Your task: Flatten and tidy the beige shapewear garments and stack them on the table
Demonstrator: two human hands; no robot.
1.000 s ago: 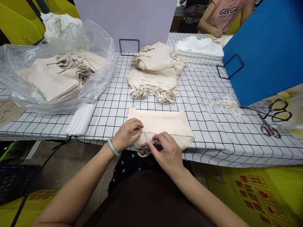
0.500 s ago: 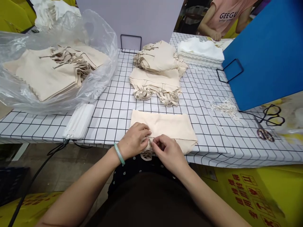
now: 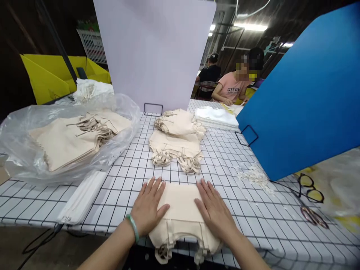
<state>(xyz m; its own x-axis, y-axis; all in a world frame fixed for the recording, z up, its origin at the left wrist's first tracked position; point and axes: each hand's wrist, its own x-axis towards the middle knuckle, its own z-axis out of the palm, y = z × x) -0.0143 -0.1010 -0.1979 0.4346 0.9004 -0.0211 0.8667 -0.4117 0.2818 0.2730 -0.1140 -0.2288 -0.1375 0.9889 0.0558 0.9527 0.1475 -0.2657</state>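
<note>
A beige cloth piece (image 3: 182,202) lies on the checked table at the front edge, its lower part with straps and curled strips hanging toward my lap. My left hand (image 3: 149,204), with a green bangle at the wrist, rests flat on its left side, fingers spread. On the right side of the cloth my right hand (image 3: 214,210) lies flat, fingers apart. Straight beyond them sits a stack of similar beige pieces (image 3: 177,140) with bunched strips at its near edge.
At the left are a clear plastic bag (image 3: 126,112) of beige cloth and a white power bank (image 3: 81,198). White cloths (image 3: 216,117), thread scraps (image 3: 257,178), glasses (image 3: 311,187), scissors (image 3: 313,217) and a blue board (image 3: 303,105) are at the right. People sit behind.
My hands have parted from the middle of the cloth's near edge and now press its two sides. The cloth's strapped part now shows. The view has tilted up.
</note>
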